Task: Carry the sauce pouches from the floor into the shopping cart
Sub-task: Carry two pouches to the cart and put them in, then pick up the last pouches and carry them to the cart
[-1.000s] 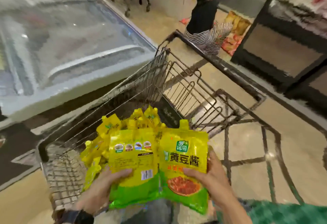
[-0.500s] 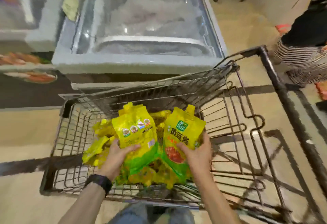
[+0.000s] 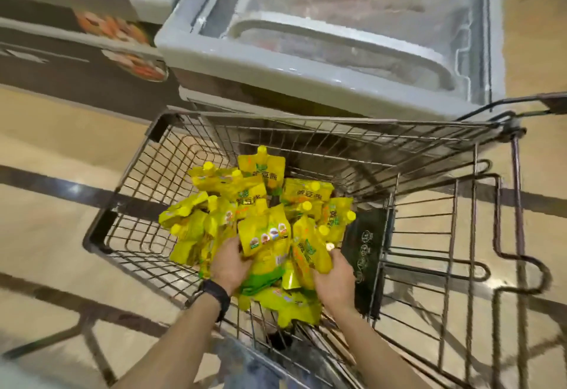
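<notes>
Both hands reach down into the shopping cart (image 3: pixel 171 118), w/ the forearms coming in from the near edge. Left hand (image 3: pixel 228 261), a black watch (image 3: pixel 216 295) on its wrist, has its fingers curled round the left edge of a yellow-green sauce pouch (image 3: pixel 267 241) that stands roughly upright, back label facing up. Right hand (image 3: pixel 336 275) grips another pouch (image 3: pixel 310 253) just right of it, fingers wrapped on its lower right side; that one tilts right. Both held pouches touch the pile of pouches (image 3: pixel 233 186) already in the basket, which spreads from the middle toward the left and far side, spouts pointing every which way. A dark panel (image 3: pixel 366 244) stands at the right of the basket, beside the wire child seat. Far side of the cart sits right up against a grey chest freezer (image 3: pixel 276 75) w/ a glass lid. Floor (image 3: pixel 46 220) is beige tile w/ dark stripes.
</notes>
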`<action>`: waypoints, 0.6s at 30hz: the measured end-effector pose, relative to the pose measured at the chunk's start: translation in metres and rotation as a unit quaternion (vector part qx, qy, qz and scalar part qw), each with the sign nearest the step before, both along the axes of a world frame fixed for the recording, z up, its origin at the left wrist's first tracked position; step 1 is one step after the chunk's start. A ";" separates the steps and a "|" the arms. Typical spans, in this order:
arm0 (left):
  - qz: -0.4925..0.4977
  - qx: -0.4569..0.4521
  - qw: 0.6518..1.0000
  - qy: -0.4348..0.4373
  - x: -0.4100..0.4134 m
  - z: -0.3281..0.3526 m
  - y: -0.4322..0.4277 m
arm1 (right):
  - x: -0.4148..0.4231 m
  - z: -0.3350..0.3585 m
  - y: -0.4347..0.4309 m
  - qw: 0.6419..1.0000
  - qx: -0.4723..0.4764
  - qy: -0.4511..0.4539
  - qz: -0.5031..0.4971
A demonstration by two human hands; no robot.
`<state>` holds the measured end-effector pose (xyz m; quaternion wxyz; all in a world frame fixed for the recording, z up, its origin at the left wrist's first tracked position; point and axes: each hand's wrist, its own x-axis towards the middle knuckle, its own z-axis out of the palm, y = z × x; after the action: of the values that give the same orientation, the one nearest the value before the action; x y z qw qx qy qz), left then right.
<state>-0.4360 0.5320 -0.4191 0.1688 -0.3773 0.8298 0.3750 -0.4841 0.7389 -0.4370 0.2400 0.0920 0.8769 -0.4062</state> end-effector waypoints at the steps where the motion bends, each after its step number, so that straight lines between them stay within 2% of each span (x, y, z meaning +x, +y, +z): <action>1: -0.014 -0.009 1.000 -0.012 0.003 0.001 -0.007 | -0.001 0.005 -0.001 1.000 -0.012 -0.006 -0.001; 4: -0.062 -0.037 0.997 -0.019 0.013 0.015 -0.022 | -0.005 0.027 -0.007 0.998 -0.039 0.051 0.004; 7: -0.070 -0.093 0.993 -0.012 0.022 0.046 -0.035 | -0.016 0.066 -0.020 0.987 -0.012 0.152 0.047; 10: -0.079 -0.152 0.985 0.007 0.042 0.083 -0.059 | -0.027 0.110 -0.048 0.959 0.070 0.216 0.171; 12: -0.067 -0.180 0.981 0.018 0.067 0.112 -0.081 | -0.026 0.139 -0.079 0.940 0.099 0.212 0.250; 15: -0.028 -0.242 0.970 0.002 0.116 0.165 -0.116 | -0.011 0.186 -0.142 0.908 0.096 0.221 0.344; 18: 0.029 -0.314 0.949 -0.023 0.175 0.213 -0.151 | 0.016 0.234 -0.215 0.859 0.080 0.254 0.437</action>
<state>-0.2610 0.3807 -0.2057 0.0504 -0.4436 0.8901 0.0917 -0.4685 0.5240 -0.2026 0.1538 -0.3886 0.8868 -0.1976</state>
